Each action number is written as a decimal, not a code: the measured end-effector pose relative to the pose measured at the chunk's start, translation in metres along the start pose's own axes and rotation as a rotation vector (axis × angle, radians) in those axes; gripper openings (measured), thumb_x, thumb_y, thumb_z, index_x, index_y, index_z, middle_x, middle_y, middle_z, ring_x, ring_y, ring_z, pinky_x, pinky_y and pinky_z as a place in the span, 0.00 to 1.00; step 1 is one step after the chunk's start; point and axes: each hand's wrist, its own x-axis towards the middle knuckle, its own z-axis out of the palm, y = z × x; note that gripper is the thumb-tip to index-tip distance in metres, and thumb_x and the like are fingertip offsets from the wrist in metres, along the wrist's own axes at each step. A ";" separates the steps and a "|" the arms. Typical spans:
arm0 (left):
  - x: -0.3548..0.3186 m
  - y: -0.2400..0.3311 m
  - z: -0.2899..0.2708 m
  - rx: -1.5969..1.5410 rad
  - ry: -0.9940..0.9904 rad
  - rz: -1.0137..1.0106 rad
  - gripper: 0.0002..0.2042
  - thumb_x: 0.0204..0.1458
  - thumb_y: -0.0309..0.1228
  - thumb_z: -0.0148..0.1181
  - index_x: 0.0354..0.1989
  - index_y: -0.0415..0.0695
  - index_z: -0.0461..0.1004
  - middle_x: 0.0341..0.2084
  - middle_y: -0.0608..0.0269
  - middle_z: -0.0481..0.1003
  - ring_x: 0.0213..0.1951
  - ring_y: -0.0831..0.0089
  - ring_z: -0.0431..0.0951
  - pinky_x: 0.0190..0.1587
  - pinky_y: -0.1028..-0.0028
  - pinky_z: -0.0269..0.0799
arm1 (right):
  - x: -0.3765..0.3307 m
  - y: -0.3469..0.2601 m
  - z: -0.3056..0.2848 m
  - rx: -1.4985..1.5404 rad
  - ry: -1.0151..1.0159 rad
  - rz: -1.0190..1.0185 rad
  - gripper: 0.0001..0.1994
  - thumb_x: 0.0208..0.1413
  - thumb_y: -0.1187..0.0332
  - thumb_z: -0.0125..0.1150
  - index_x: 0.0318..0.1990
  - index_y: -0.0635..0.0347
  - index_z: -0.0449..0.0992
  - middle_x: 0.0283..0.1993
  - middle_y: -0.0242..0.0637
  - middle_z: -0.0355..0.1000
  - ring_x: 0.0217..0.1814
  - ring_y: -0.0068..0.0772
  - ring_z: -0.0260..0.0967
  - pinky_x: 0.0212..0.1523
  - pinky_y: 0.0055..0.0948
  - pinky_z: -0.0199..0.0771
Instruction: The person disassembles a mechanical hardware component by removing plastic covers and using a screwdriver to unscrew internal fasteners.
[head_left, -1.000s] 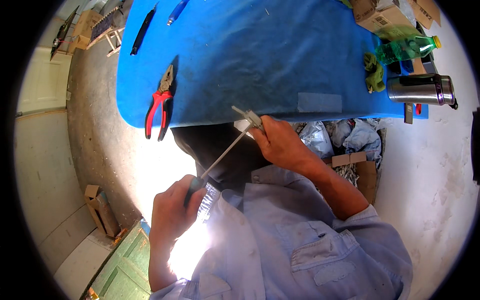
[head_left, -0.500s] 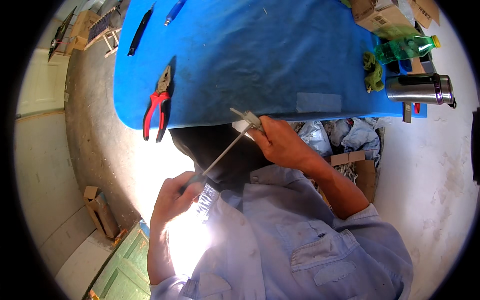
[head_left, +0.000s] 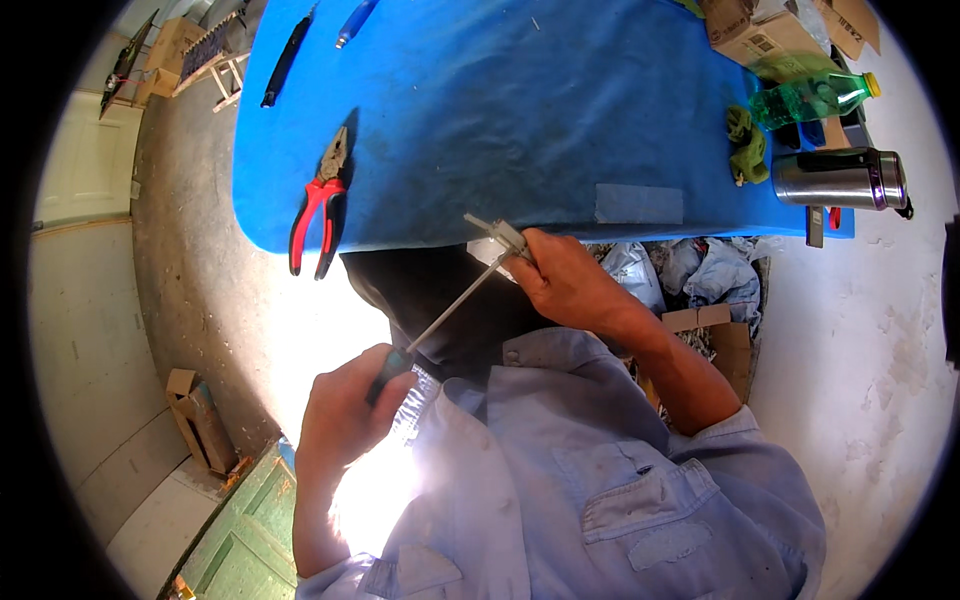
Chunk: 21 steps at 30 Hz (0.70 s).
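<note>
— What have you got in your hands?

— My left hand (head_left: 345,415) is wrapped in a fist around the dark handle of a screwdriver (head_left: 440,320). Its shaft runs up and to the right to a small grey metal part (head_left: 503,236), which my right hand (head_left: 570,285) pinches between thumb and fingertips.

— Where is that part?

— Just off the near edge of the blue surface (head_left: 520,110), above my lap. The screwdriver tip meets it; I cannot tell exactly how it seats.

— Anything else on the surface?

— Red-handled pliers (head_left: 322,200) lie near its left edge, well apart from my hands. A black pen (head_left: 283,62) and a blue pen (head_left: 355,22) lie at the far left. On the right side are a green rag (head_left: 745,145), a green plastic bottle (head_left: 812,98) on its side, a steel flask (head_left: 838,178) lying flat, and cardboard boxes (head_left: 755,32) at the far corner.

— And below?

— Crumpled bags (head_left: 690,270) under the surface to my right, and a small open cardboard box (head_left: 198,420) on the floor to my left.
</note>
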 end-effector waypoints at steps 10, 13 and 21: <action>0.027 -0.034 -0.002 -0.181 -0.141 -0.064 0.10 0.54 0.31 0.64 0.42 0.39 0.79 0.20 0.56 0.75 0.22 0.70 0.76 0.30 0.72 0.71 | 0.007 0.012 -0.012 0.171 -0.171 0.019 0.16 0.66 0.60 0.57 0.36 0.68 0.72 0.27 0.48 0.69 0.30 0.46 0.68 0.35 0.41 0.67; 0.030 -0.045 0.006 -0.246 -0.153 -0.075 0.11 0.54 0.31 0.64 0.42 0.37 0.78 0.20 0.58 0.75 0.23 0.72 0.76 0.29 0.73 0.70 | 0.009 0.012 -0.014 0.247 -0.216 0.037 0.16 0.67 0.60 0.56 0.35 0.67 0.71 0.25 0.37 0.66 0.29 0.31 0.63 0.33 0.36 0.66; 0.038 -0.052 0.017 -0.285 -0.152 -0.081 0.12 0.55 0.32 0.63 0.41 0.36 0.78 0.19 0.59 0.75 0.22 0.73 0.75 0.29 0.74 0.69 | 0.010 0.011 -0.018 0.457 -0.324 0.153 0.13 0.67 0.61 0.55 0.35 0.61 0.72 0.26 0.23 0.63 0.29 0.18 0.59 0.29 0.26 0.61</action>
